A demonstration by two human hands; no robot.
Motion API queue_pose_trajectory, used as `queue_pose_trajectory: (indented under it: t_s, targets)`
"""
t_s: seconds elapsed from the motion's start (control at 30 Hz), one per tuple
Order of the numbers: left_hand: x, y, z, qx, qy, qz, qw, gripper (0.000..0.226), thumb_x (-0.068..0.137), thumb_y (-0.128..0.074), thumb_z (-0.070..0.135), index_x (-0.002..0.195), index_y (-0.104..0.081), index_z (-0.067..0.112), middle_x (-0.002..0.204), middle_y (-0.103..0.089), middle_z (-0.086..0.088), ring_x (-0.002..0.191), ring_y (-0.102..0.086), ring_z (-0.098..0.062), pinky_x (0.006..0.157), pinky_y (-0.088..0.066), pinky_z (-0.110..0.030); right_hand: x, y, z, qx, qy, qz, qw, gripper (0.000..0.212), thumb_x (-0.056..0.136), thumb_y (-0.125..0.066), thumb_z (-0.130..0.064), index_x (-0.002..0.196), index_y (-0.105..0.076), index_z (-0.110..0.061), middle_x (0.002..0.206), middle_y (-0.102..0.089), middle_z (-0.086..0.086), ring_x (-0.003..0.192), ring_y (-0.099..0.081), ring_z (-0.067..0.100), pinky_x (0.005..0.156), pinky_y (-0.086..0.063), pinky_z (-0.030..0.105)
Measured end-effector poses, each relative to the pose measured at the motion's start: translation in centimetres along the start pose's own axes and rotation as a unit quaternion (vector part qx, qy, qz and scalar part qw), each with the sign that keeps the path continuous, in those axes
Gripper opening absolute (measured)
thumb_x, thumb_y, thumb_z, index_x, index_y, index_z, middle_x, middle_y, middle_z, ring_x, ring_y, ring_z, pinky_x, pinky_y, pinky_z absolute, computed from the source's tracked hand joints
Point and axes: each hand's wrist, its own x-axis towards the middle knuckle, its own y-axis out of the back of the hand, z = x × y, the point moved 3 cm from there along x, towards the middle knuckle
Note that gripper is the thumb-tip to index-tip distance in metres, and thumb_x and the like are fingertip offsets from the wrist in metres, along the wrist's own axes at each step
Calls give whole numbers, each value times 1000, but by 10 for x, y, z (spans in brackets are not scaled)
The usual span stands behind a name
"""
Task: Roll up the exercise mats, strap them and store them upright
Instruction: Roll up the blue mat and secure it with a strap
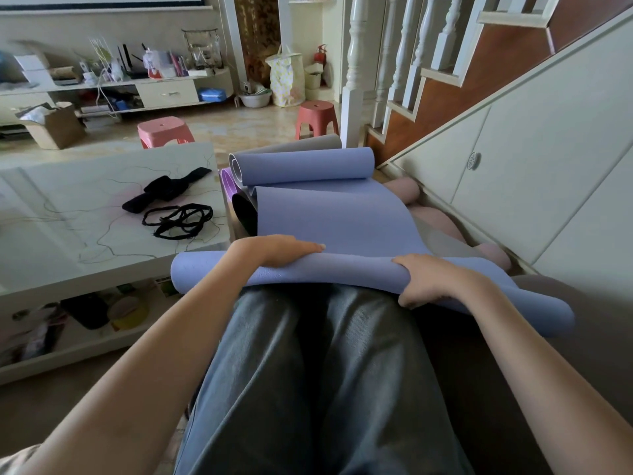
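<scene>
A blue-violet exercise mat (329, 214) stretches away from my lap, its near end rolled into a tube (342, 272) across my knees and its far end curled (305, 164). My left hand (277, 250) lies over the roll's left part, fingers on top. My right hand (431, 279) grips the roll further right, fingers wrapped around it. Black elastic straps (180, 221) and a black band (168, 188) lie on the low white table (85, 255) to my left. Beneath the blue mat I see the ends of a purple mat (226, 183), a grey one (308, 142) and a black one (244, 214).
Pink rolled mats or cushions (435, 217) lie along the white stair cabinet (534, 173) on the right. Two red plastic stools (164, 132) (317, 118) stand on the floor beyond. A cardboard box (54, 125) and a cluttered TV shelf (164, 94) are further back.
</scene>
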Motion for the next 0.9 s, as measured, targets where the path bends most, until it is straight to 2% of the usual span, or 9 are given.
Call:
queue_pose_trajectory:
  t_s: [0.17, 0.27, 0.37, 0.43, 0.53, 0.63, 0.73, 0.83, 0.9]
  targets:
    - [2, 19, -30, -45, 36, 26, 998, 82, 87, -37, 75, 144, -43, 15, 149, -41, -4, 134, -40, -24, 109, -28, -35, 2, -2, -2, -7, 2, 28, 1000, 41, 68, -65, -26, 105, -49, -30, 95, -53, -4, 88, -55, 20, 72, -46, 32]
    - [1, 19, -54, -107, 68, 16, 992, 82, 86, -42, 73, 146, -39, 18, 152, -37, 0, 139, -35, -21, 111, -22, -33, 1, -4, -4, -20, -1, 43, 999, 40, 71, -65, -26, 108, -50, -28, 93, -51, -4, 86, -53, 21, 71, -43, 31]
    - [17, 7, -72, -215, 81, -17, 973, 121, 39, -63, 92, 133, -50, 18, 145, -46, 1, 133, -41, -20, 117, -21, -38, 2, -3, -1, -11, -5, 38, 999, 46, 69, -67, -27, 112, -51, -28, 97, -53, -4, 89, -55, 22, 74, -47, 32]
    - [23, 2, -79, -259, 110, -28, 959, 116, 24, -72, 85, 117, -52, 18, 131, -51, -1, 128, -45, -23, 115, -25, -40, 2, -3, 1, 0, -3, 29, 1000, 46, 68, -67, -26, 110, -51, -29, 98, -54, -3, 89, -57, 21, 74, -48, 32]
    - [8, 9, -70, -246, 79, -64, 964, 79, 56, -67, 80, 109, -61, 22, 117, -62, 1, 113, -56, -18, 111, -32, -39, 2, -2, 2, -3, 1, 31, 1000, 40, 69, -67, -26, 103, -48, -31, 94, -53, -4, 86, -55, 21, 73, -47, 31]
    - [-1, 21, -80, -204, 97, -67, 972, 83, 65, -57, 82, 121, -58, 21, 129, -59, -2, 114, -56, -20, 112, -33, -40, 1, -5, 1, -26, -5, 58, 998, 37, 71, -65, -26, 102, -46, -29, 91, -52, -4, 83, -52, 22, 71, -44, 32]
    - [-3, 16, -93, -204, 152, -42, 966, 62, 86, -52, 65, 118, -52, 11, 138, -49, -10, 120, -51, -29, 110, -33, -39, 0, -7, 2, -34, -15, 66, 997, 41, 70, -65, -26, 106, -45, -29, 104, -59, -1, 87, -55, 24, 70, -41, 31]
    - [-3, 2, -100, -161, 169, -28, 972, 83, 68, -59, 66, 128, -58, 10, 138, -52, -14, 126, -50, -36, 106, -39, -51, 5, -2, 6, -16, -11, 6, 1000, 59, 66, -67, -28, 122, -47, -30, 116, -58, 0, 98, -57, 23, 80, -48, 33]
    - [-2, -1, -93, -142, 148, -13, 979, 72, 77, -55, 59, 130, -57, 10, 137, -53, -14, 126, -50, -35, 106, -40, -49, 11, 2, 7, -7, 2, -17, 1000, 62, 57, -66, -32, 117, -51, -31, 114, -59, 1, 97, -59, 22, 82, -51, 35]
